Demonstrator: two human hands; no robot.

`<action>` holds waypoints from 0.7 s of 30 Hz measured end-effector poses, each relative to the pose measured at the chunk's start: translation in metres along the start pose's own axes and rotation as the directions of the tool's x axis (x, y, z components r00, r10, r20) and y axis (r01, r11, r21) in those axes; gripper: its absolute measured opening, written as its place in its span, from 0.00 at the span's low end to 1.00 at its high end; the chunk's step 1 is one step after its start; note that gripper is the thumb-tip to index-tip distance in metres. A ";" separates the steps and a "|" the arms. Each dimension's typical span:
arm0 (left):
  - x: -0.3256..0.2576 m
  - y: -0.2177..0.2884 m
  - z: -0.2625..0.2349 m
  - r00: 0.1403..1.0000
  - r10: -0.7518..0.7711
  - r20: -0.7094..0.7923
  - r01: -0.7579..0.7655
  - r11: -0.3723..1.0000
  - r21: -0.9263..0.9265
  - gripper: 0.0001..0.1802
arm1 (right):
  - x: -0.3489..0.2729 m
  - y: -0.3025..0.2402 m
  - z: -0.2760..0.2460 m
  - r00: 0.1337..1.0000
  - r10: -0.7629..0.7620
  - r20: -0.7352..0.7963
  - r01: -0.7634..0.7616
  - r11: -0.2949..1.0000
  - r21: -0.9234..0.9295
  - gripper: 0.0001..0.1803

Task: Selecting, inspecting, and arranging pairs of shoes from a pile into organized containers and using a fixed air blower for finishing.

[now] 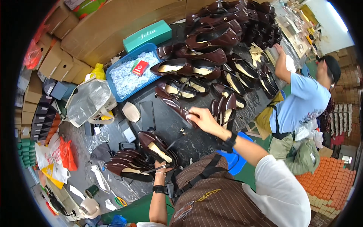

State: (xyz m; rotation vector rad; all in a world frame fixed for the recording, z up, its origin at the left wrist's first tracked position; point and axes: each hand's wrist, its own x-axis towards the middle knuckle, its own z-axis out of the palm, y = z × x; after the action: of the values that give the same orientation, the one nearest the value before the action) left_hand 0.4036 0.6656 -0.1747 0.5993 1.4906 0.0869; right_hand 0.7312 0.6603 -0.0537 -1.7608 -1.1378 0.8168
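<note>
Glossy burgundy strap shoes lie in rows over the dark marbled table (196, 142). Low in front of me, my left hand (162, 167) is closed at the heel end of a burgundy shoe (155, 148) with a pale insole; part of its fingers is hidden. That shoe's thin strap sticks out to the right. Beside it, several shoes (126, 164) stand packed side by side. My right hand (203, 120) reaches farther out, its fingers closed on the near end of another burgundy shoe (174, 107) that lies on its side.
A blue tray (109, 81) with crumpled wrapping and a red card stands at the back left, near a teal box (147, 36). A phone (147, 115) and a pale bag (89, 102) lie left. Orange-handled scissors (121, 201) rest near the edge. A co-worker in blue (302, 102) works at right.
</note>
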 end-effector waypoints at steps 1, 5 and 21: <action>0.005 -0.006 -0.003 1.000 0.018 0.011 -0.018 1.000 -0.001 0.25 | -0.018 -0.005 -0.002 0.999 0.044 -0.021 -0.043 0.998 0.056 0.08; 0.024 -0.020 -0.009 1.000 0.020 0.016 -0.021 0.996 0.084 0.26 | -0.082 -0.028 -0.043 0.958 0.174 -0.228 -0.133 0.974 0.183 0.07; -0.099 0.099 0.153 0.656 0.457 0.600 -0.669 -0.015 0.743 0.27 | -0.159 0.007 -0.108 0.528 -0.126 -0.840 -0.201 0.942 -0.268 0.09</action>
State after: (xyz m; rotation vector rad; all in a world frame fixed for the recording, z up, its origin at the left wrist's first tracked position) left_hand 0.5682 0.6602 -0.0483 2.2244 0.8108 -0.2774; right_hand 0.7676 0.4784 -0.0047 -2.0809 -0.5448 -0.3171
